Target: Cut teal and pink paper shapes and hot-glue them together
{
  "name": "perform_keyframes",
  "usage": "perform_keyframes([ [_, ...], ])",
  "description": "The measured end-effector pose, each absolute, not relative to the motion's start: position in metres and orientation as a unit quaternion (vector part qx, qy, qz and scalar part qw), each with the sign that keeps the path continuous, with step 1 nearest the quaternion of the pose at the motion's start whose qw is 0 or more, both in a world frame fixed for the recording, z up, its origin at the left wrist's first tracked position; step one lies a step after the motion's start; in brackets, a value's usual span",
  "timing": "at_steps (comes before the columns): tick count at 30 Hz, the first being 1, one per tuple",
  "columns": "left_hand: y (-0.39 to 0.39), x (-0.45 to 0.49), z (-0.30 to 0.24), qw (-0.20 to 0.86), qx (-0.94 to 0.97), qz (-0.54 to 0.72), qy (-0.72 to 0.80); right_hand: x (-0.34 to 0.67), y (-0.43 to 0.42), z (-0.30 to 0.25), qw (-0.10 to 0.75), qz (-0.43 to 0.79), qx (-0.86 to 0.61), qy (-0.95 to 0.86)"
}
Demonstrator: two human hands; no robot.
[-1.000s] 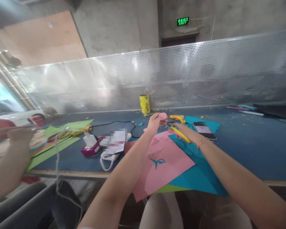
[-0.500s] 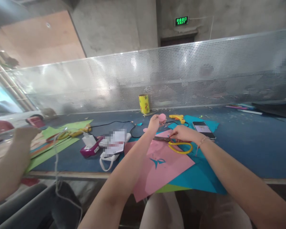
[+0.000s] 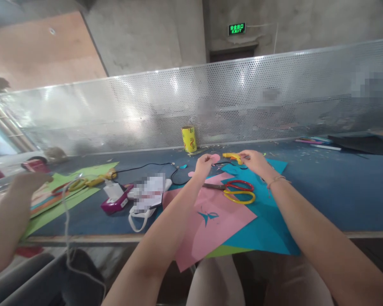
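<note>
My left hand (image 3: 204, 165) pinches a small pink paper circle (image 3: 215, 158) above the back of the table. Beside it, my right hand (image 3: 254, 161) has its fingers closed at the rear of a yellow glue gun (image 3: 232, 157), which lies near the table's middle. Scissors (image 3: 239, 192) with one red and one yellow handle rest on a pink sheet (image 3: 191, 238). Blue paper cut-outs (image 3: 208, 217) lie on that sheet. Under it is a larger blue sheet (image 3: 268, 229), with a green edge showing below.
A yellow cylinder (image 3: 189, 139) stands by the perforated metal screen (image 3: 153, 106). To the left are a purple device (image 3: 115, 204), a white strap (image 3: 138, 220), cables and green paper (image 3: 64, 208), near another person's arm (image 3: 12, 212). Pens (image 3: 322, 144) lie back right.
My right hand has left the scissors, which now lie on the pink sheet, and moved up and away to the glue gun. My left hand still holds the pink circle. The view shifted slightly.
</note>
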State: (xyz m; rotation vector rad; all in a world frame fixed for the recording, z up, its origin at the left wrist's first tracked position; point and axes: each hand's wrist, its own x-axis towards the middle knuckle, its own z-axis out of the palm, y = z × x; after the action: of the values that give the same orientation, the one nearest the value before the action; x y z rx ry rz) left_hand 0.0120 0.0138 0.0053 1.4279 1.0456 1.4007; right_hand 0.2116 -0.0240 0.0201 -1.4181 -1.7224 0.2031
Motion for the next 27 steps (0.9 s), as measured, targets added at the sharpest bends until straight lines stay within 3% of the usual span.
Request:
perform_keyframes([
  [4, 0.012, 0.014, 0.001, 0.4, 0.601, 0.54, 0.433, 0.204, -0.016, 0.0, 0.289, 0.022, -0.569, -0.769],
  [8, 0.008, 0.016, 0.002, 0.405, 0.608, 0.527, 0.434, 0.191, -0.014, -0.012, 0.237, 0.007, -0.578, -0.781],
  [11, 0.006, 0.016, 0.004, 0.411, 0.6, 0.521, 0.446, 0.19, -0.016, -0.007, 0.272, 0.016, -0.581, -0.767],
  [18, 0.002, 0.02, 0.006, 0.485, 0.551, 0.493, 0.468, 0.191, -0.03, 0.019, 0.533, 0.127, -0.515, -0.659],
  [27, -0.01, 0.024, 0.015, 0.637, 0.442, 0.526, 0.351, 0.169, -0.041, 0.019, 0.463, 0.047, -0.441, -0.768],
])
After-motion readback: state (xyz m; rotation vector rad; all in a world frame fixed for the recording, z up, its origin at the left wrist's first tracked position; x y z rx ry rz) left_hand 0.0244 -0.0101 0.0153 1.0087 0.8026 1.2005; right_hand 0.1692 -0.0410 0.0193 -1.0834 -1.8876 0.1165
